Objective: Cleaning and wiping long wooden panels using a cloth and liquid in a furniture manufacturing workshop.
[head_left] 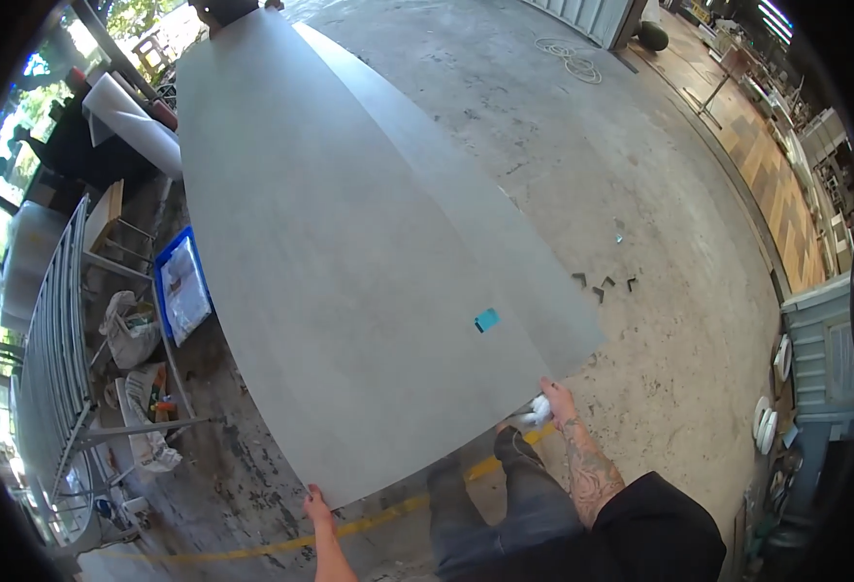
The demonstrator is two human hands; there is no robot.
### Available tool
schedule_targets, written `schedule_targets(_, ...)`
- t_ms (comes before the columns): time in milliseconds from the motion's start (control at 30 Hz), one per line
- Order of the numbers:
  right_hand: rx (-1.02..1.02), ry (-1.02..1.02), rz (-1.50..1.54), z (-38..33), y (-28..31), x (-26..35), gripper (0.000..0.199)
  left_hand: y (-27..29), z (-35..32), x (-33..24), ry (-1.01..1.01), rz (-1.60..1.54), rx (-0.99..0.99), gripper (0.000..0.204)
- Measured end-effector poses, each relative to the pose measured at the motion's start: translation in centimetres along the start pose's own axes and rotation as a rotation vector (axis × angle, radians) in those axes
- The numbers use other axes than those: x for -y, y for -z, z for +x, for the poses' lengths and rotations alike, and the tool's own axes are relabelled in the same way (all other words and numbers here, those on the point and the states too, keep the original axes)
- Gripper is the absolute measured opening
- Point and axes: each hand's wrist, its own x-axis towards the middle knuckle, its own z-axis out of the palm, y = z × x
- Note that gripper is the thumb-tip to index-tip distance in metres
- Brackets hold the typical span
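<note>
A large flat grey sheet [349,262] stretches from my hands to the far end. My left hand [317,505] is closed on its near left corner, thumb on top. My right hand [559,400] grips the near edge further right. White crumpled material [540,411] shows right beside my right hand; whether I hold it is unclear. A small teal patch [486,320] lies on the sheet's surface. Along the right side, a second, lighter grey sheet [563,330] shows partly from beneath. At the far end a person in dark clothing [223,12] is partly visible, with a hand at the edge.
Several black angle brackets [606,286] lie on the concrete floor to the right. A coiled pale cable [574,64] is further back. On the left stand a metal rack [63,320], a blue tray [161,281] with plastic-wrapped contents and a white roll [134,126].
</note>
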Motion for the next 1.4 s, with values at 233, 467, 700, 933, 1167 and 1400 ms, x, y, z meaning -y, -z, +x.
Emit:
schedule_targets(233, -0.045, 0.190, -0.366, -5.1, 3.9, 2.3, 0.031, -0.6, 1.1, 0.2, 0.036, 0.028, 0.026, 0.059)
schedule_targets(467, -0.410, 0.280, 0.627, -4.1, 21.9, 0.9, 0.028, -0.7, -0.1, -2.6, 0.008, -0.050, -0.014, 0.057)
schedule_targets(700, 0.409, 0.122, 0.719, 13.7, 13.9, -1.4, 0.060, -4.0, 1.3, -1.1, 0.134, 0.157, -0.161, 0.079)
schedule_targets(933, 0.221, 0.017, 1.023, 13.0, 10.1, 3.0, 0.059, -7.3, -0.7, 0.3, 0.230, 0.279, -0.157, 0.072)
schedule_targets(1167, 0.124, 0.081, 1.044, 12.6, 11.2, 4.9, 0.055, -9.6, -1.0, 2.9, 0.244, 0.362, -0.124, 0.079)
schedule_targets(1400, 0.105, 0.066, 0.992, 14.3, 12.1, 7.4, 0.060, -10.1, -1.8, 4.4, 0.181, 0.281, -0.160, 0.069)
